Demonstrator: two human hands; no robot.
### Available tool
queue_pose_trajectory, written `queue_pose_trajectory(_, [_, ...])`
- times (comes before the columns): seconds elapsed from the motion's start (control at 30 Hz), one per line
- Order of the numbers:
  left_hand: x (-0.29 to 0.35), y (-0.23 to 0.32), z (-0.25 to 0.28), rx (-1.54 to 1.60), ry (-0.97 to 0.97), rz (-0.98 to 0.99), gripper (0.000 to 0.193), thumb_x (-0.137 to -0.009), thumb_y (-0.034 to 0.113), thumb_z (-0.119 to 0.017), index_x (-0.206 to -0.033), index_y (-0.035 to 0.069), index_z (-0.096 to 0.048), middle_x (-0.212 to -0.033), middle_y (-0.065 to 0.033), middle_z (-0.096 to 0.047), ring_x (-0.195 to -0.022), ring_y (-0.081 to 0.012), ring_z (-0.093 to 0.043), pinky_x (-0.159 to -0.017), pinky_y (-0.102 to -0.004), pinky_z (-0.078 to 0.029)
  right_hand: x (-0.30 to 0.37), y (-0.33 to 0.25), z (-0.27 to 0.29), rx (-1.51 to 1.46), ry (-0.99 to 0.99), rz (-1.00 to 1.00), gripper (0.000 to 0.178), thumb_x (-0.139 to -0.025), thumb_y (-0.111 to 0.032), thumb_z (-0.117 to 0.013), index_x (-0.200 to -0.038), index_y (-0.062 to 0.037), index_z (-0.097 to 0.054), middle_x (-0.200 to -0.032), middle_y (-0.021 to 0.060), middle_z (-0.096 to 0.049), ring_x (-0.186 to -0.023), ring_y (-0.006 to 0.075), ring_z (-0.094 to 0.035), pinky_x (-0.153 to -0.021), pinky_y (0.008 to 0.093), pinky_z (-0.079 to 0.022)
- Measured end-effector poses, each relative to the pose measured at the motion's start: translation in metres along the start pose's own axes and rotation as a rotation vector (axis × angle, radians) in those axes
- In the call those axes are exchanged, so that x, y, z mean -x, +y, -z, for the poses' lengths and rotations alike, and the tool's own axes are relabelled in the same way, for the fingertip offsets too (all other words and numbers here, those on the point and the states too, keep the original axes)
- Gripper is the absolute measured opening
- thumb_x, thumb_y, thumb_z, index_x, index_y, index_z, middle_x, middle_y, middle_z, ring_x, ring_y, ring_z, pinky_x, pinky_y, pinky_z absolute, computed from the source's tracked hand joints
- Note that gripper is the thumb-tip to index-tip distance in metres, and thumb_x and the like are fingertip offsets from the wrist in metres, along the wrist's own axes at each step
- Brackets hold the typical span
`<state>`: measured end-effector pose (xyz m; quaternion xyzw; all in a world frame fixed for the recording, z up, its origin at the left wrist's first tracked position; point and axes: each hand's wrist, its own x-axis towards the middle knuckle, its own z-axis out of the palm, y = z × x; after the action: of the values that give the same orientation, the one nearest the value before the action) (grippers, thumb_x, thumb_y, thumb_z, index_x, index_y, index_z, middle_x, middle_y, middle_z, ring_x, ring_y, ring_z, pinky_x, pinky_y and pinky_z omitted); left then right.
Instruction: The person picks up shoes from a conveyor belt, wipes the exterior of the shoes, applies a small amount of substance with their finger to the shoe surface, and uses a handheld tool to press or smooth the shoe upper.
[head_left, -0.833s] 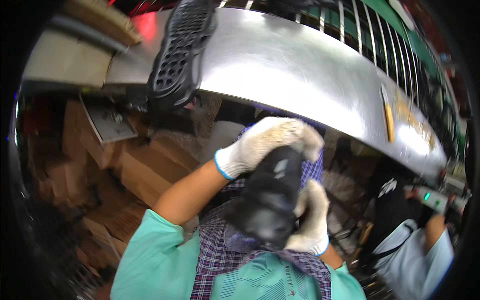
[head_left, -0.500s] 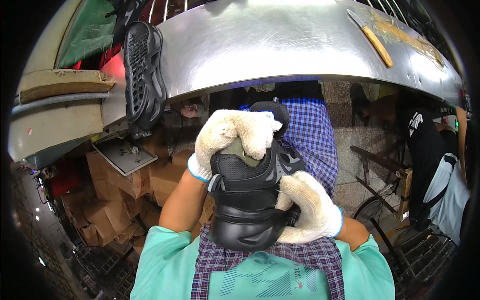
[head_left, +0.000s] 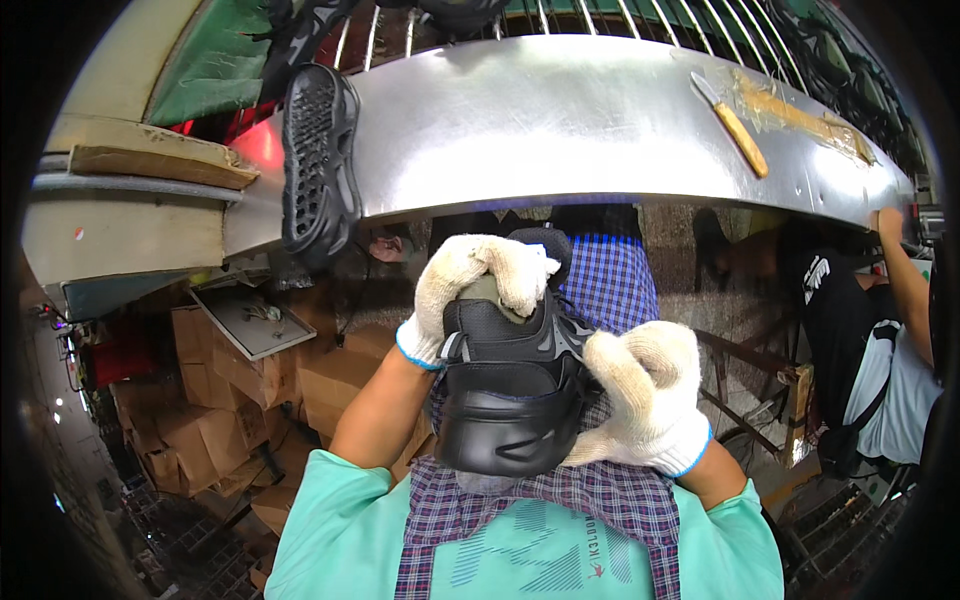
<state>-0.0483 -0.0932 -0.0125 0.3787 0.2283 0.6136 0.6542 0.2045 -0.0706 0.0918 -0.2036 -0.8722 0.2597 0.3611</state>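
Against my front, over the lap, is a black sneaker (head_left: 510,415) with a chunky sole, its heel toward me. My left hand (head_left: 478,280), in a cream knitted glove, is closed over its collar and olive lining, with the fingers around the opening beside the tongue. At the shoe's right side is my gloved right hand (head_left: 650,395). Its fingers curl against the upper while the thumb lies along the heel end of the sole, and a gap shows between palm and shoe. Part of the toe is hidden behind the left hand and upper.
A metal bench (head_left: 560,130) curves across the far side. A black shoe sole (head_left: 320,160) lies at its left end, a wooden-handled knife (head_left: 740,140) at the right. Cardboard boxes (head_left: 215,430) and a shallow tray (head_left: 255,320) stand lower left. Another person's arm (head_left: 905,285) rests at the far right.
The shoe has shifted slightly right and up, with its heel tipped up a little. My right hand has loosened and moved right, off the sole's side. The bench sits lower in view.
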Motion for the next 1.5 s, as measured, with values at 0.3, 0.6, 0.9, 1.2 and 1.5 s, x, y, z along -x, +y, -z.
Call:
queue_pose_trajectory(0.3, [-0.054, 0.104, -0.037, 0.106, 0.094, -0.428, 0.053, -0.109, 0.049, -0.050, -0.111, -0.003, -0.063, -0.100, -0.0146, -0.068, -0.094, -0.0233, -0.066, -0.096, -0.0419, -0.055, -0.116, 0.007, 0.061, 0.159, 0.308, 0.163, 0.098, -0.070, -0.062, -0.090, -0.138, 0.0013, -0.063, -0.127, 0.0164, -0.062, -0.121, 0.0314, -0.063, -0.103, 0.0455, -0.052])
queue_pose_trajectory(0.6, [-0.075, 0.127, 0.002, -0.668, 0.833, -0.501, 0.028, -0.105, 0.026, -0.076, -0.108, 0.002, -0.064, -0.092, 0.0000, -0.066, -0.081, -0.0053, -0.057, -0.075, -0.0232, -0.049, -0.148, 0.133, 0.056, 0.067, -0.053, -0.187, 0.040, -0.101, -0.023, -0.072, -0.135, -0.0035, -0.067, -0.131, 0.0186, -0.070, -0.125, 0.0334, -0.068, -0.109, 0.0427, -0.053])
queue_pose_trajectory(0.9, [-0.011, 0.046, 0.029, -0.601, 0.945, -0.294, 0.055, -0.099, 0.008, -0.078, -0.143, -0.004, -0.047, -0.128, -0.0092, -0.063, -0.111, -0.0141, -0.064, -0.100, -0.0320, -0.055, -0.013, 0.265, 0.124, 0.876, 0.104, -0.404, 0.049, -0.094, -0.028, -0.079, -0.135, -0.0040, -0.068, -0.139, 0.0219, -0.066, -0.126, 0.0404, -0.062, -0.113, 0.0496, -0.048])
queue_pose_trajectory(1.2, [-0.043, 0.031, 0.004, -0.485, 0.803, -0.037, 0.077, -0.086, 0.015, -0.092, -0.146, -0.005, -0.047, -0.128, -0.0145, -0.064, -0.116, -0.0223, -0.065, -0.104, -0.0371, -0.056, -0.117, 0.162, 0.036, 0.145, -0.054, -0.290, 0.030, -0.101, -0.017, -0.068, -0.126, -0.0007, -0.073, -0.125, 0.0211, -0.074, -0.116, 0.0363, -0.072, -0.104, 0.0424, -0.054])
queue_pose_trajectory(1.5, [-0.073, 0.108, -0.053, -0.952, 0.794, -0.085, 0.092, -0.071, 0.028, -0.103, -0.141, -0.006, -0.052, -0.130, -0.0172, -0.067, -0.122, -0.0255, -0.065, -0.110, -0.0416, -0.052, -0.188, 0.115, 0.015, 0.180, -0.091, 0.034, 0.072, -0.097, -0.040, -0.075, -0.148, 0.0062, -0.055, -0.142, 0.0309, -0.064, -0.128, 0.0472, -0.064, -0.111, 0.0499, -0.050])
